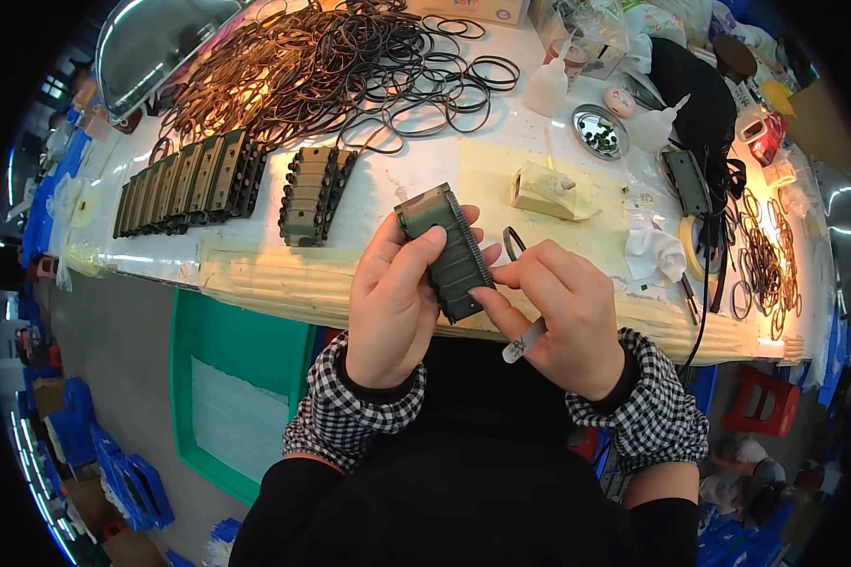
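My left hand point(393, 293) is wrapped round a dark green ribbed block point(449, 253) that looks like a toy tank chassis, tilted in front of me. A toothed black band runs along its right edge. My right hand point(560, 307) pinches near the block's lower right end, where a loop of black rubber band point(513, 242) stands up by the fingers. From the right palm sticks out a flat, rounded metal end point(525, 340) of a tool, perhaps tweezers; its other end is hidden. Wheeled chassis point(314, 194) of the same kind lie ahead, with a row of several more chassis point(189, 180) leftward.
A big heap of black rubber loops point(331, 66) covers the far left table. Beyond my hands sits a yellowish block point(550, 192); a round metal dish point(599, 130) of small green parts and white squeeze bottles point(546, 90) stand behind it. A green tub point(241, 331) is below left.
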Motion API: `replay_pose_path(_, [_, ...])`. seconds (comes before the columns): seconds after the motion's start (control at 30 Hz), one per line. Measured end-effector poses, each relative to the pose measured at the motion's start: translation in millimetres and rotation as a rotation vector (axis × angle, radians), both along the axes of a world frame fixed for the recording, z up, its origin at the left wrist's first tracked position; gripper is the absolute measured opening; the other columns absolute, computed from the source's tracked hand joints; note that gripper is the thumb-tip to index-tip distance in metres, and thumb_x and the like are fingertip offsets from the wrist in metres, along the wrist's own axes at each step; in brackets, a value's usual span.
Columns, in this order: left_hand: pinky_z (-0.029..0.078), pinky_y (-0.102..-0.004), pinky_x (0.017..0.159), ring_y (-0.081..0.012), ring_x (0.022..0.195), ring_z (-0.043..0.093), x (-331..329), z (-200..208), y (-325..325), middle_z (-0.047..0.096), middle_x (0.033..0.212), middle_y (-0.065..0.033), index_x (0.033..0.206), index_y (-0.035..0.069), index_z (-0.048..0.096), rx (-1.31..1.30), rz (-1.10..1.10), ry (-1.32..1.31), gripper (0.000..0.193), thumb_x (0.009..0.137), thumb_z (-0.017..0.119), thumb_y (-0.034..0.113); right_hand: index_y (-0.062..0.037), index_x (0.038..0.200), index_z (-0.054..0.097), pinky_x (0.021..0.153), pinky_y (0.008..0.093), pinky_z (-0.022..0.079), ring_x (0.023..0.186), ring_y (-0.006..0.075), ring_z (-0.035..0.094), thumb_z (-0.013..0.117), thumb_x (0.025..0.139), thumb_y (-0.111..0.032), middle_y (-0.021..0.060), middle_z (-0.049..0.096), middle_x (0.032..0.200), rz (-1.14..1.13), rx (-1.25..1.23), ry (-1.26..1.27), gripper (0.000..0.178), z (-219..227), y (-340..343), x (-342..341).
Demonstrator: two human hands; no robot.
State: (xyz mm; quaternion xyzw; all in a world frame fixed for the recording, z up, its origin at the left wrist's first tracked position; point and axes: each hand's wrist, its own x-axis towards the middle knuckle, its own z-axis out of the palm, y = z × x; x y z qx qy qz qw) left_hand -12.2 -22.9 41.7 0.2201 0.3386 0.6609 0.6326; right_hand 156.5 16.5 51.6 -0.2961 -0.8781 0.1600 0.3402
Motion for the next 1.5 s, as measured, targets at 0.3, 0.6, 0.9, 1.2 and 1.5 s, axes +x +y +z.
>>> replay_pose_path(0.3, [0.039,-0.0541,0.108,-0.0333,0.126,0.049,-17.0,-18.6,4.1,0.044,0.137,-0.0267,0.136,0.001,0.036,-0.012,-0.134,-0.513,0.043,0.105,0.03,0.03,0.0021,0.113,0.048,0.077,0.0268,0.052,0.094,0.0139,0.066,0.05,0.097,0.0,0.0093,0.068,0.088,0.111,-0.681,0.432,0.016,15.0,9.6,15.9])
replay_pose_path(0.6, [0.04,-0.0507,0.108,-0.0301,0.124,0.049,-6.9,-17.4,-5.3,0.046,0.137,-0.0169,0.143,0.004,0.032,0.063,-0.145,-0.246,0.051,0.103,0.036,0.037,-0.0012,0.114,0.043,0.084,0.0245,0.047,0.096,0.0131,0.062,0.051,0.097,-0.004,0.0171,0.07,0.105,0.174,-1.048,0.499,0.018,21.0,13.2,20.2])
replay_pose_path(0.9, [0.053,-0.0353,0.095,-0.0176,0.11,0.057,0.5,-22.2,-9.5,0.055,0.124,-0.0112,0.133,-0.003,0.045,0.165,-0.036,0.267,0.052,0.087,0.068,0.002,0.0022,0.102,0.06,0.06,0.0165,0.045,0.069,0.002,0.059,0.064,0.091,-0.01,0.0006,0.066,0.085,0.005,-1.007,0.567,0.017,26.9,16.3,5.7])
replay_pose_path(1.2, [0.058,-0.0342,0.09,-0.0183,0.111,0.056,0.0,-25.3,-8.2,0.056,0.121,-0.0131,0.13,-0.007,0.046,0.227,0.054,0.472,0.056,0.081,0.073,-0.002,0.0014,0.093,0.065,0.043,0.0153,0.023,0.048,-0.0054,0.033,0.068,0.085,-0.007,-0.0056,0.06,0.074,-0.002,-0.967,0.497,0.011,22.3,6.5,-16.2])
replay_pose_path(1.5, [0.059,-0.0324,0.088,-0.0185,0.104,0.061,0.6,-27.6,-6.6,0.057,0.117,-0.0145,0.13,-0.007,0.046,0.214,0.075,0.509,0.058,0.08,0.074,-0.002,0.0007,0.089,0.065,0.043,0.0158,0.024,0.049,-0.0046,0.032,0.069,0.083,-0.006,-0.0053,0.059,0.073,-0.002,-0.88,0.449,0.01,17.2,7.1,-14.8])
